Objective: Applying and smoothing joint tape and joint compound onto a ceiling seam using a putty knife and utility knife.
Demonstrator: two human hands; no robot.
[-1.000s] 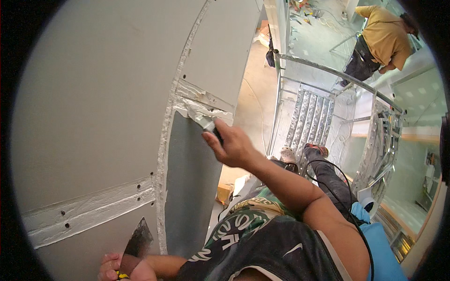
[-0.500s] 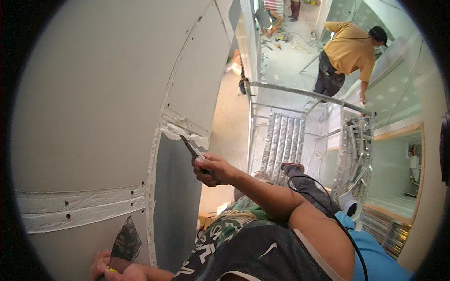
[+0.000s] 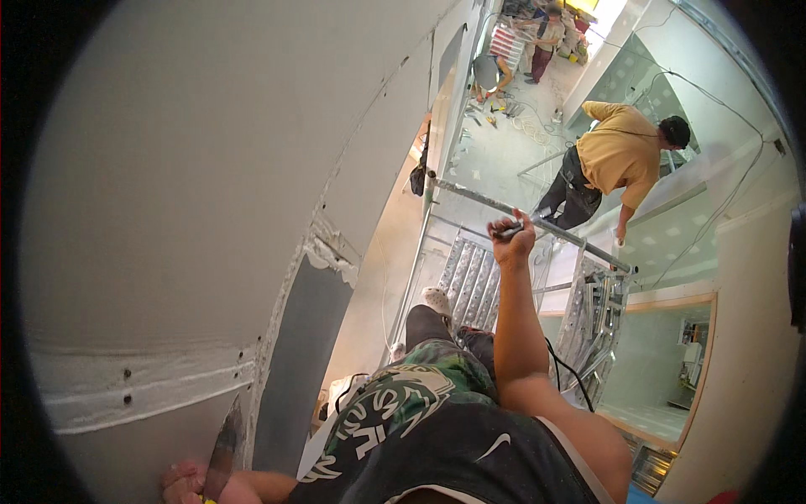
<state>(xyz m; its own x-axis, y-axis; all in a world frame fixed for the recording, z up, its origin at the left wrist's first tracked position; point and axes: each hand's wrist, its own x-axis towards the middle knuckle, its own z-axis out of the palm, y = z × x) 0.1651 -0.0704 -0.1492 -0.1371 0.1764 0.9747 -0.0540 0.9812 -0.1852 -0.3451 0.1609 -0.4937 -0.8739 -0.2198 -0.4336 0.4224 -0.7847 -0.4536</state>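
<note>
My right hand [image 3: 512, 239] is raised over the scaffold rail [image 3: 470, 191], away from the wall, gripping a small putty knife [image 3: 537, 217] by its dark handle. My left hand [image 3: 189, 480] is low against the grey board wall [image 3: 168, 210] at the bottom left, holding a wider scraper [image 3: 223, 445] with a dark blade and a bit of yellow at its handle. The wall has white plastered seams [image 3: 143, 403] with dark screw heads and a dark grey recess [image 3: 298, 353] with rough white filler at its top.
A scaffold platform [image 3: 462, 281] with metal rails is below me, beside loose metal profiles [image 3: 598, 323]. A person in a yellow top [image 3: 617, 151] leans at the right-hand wall; other workers [image 3: 544, 42] are farther off among tools. Cables hang along the right wall [image 3: 714, 176].
My right hand has pulled the knife away from the filler, right and up over the rail, and the view has shifted. My left hand stays low with the scraper. The person in yellow has shifted.
</note>
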